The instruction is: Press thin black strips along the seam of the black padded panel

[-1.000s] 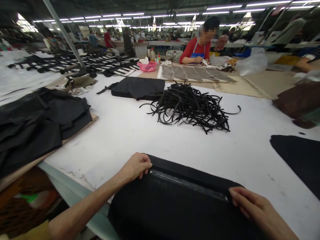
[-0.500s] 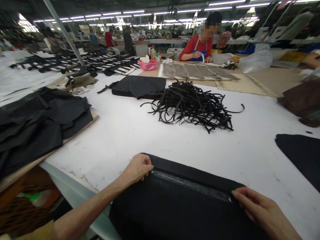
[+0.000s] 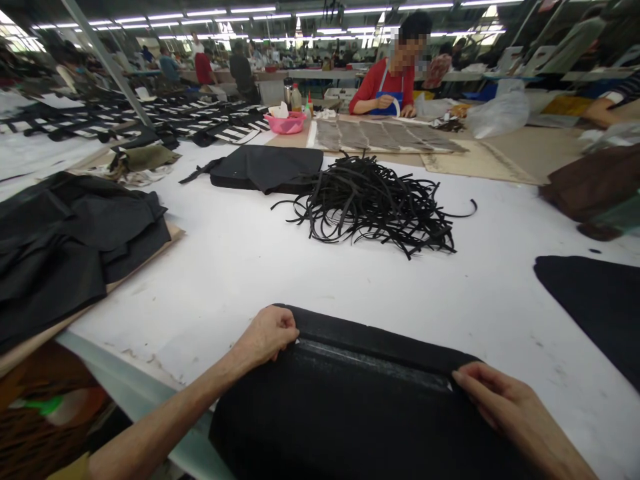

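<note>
A black sheet-like panel point(image 3: 330, 413) lies in front of me, its lower part running out of view. Along its far side runs a glossy, narrow band point(image 3: 370, 360) with a small white spot near each end. My left hand point(image 3: 273, 333) is closed in a pinch on the panel at the band's left end. At the right end, my right hand point(image 3: 500, 393) pinches the panel between thumb and fingers. Whether a separate thin strip is also in the fingers, I cannot tell.
Beyond the panel lies a heap of black strips point(image 3: 375, 207) beside a stack of black pieces point(image 3: 265, 167). Black sheets point(image 3: 65, 233) lie at left, another black piece point(image 3: 595, 307) at right. Across the table, a person in red point(image 3: 385, 93) works near a pink basket point(image 3: 285, 123).
The whole view has shifted, so the table and its things appear farther left and slightly higher. Both hands keep their pinch at the same places on the black panel.
</note>
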`<state>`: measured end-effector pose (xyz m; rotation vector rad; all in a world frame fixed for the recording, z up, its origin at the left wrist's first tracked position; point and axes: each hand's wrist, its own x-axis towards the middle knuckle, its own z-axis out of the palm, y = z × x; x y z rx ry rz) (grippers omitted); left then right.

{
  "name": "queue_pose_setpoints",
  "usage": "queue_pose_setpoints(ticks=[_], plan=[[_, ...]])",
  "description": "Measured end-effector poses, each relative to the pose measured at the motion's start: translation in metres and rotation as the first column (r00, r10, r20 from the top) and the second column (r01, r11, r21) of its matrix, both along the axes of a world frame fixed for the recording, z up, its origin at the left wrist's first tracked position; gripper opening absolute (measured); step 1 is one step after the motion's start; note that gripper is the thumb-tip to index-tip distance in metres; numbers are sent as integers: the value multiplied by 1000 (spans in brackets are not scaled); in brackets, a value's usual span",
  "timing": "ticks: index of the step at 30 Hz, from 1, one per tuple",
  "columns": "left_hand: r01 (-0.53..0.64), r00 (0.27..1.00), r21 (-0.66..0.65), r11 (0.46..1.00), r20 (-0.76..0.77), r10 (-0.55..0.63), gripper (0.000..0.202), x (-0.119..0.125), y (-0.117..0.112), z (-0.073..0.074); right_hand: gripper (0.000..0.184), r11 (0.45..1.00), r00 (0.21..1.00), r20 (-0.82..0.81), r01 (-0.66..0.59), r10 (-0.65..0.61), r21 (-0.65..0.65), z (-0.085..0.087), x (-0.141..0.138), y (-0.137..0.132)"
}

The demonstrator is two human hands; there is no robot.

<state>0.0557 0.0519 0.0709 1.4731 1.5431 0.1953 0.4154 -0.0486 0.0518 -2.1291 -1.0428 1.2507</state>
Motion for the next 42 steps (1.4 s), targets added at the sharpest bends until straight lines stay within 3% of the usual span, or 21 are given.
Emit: queue_pose_setpoints(ticks=[5, 17, 26, 32, 37, 42], plan=[[-26, 999, -4, 1000, -35, 26, 8, 3, -1, 2, 40, 1000, 1000, 21, -20, 20, -1, -6, 2, 0], [34, 999, 4, 999, -33, -34, 15, 0, 0, -2, 30, 999, 1000, 26, -2, 0, 46, 8, -12, 2], [30, 999, -56, 998, 14, -29, 18, -3, 3, -6, 27, 997, 1000, -21, -16, 17, 73, 7, -9, 1], [25, 1000, -56, 998, 13, -25, 18, -1, 2, -3, 24, 997, 998, 44, -50, 47, 66, 10, -12, 0], [64, 993, -18, 998, -95, -65, 15, -1, 1, -7, 19, 997, 997, 73, -42, 37, 70, 13, -15, 0], [290, 888, 180, 940, -417, -194, 15, -1, 0, -1, 16, 993, 991, 125, -51, 37, 106, 12, -16, 1]])
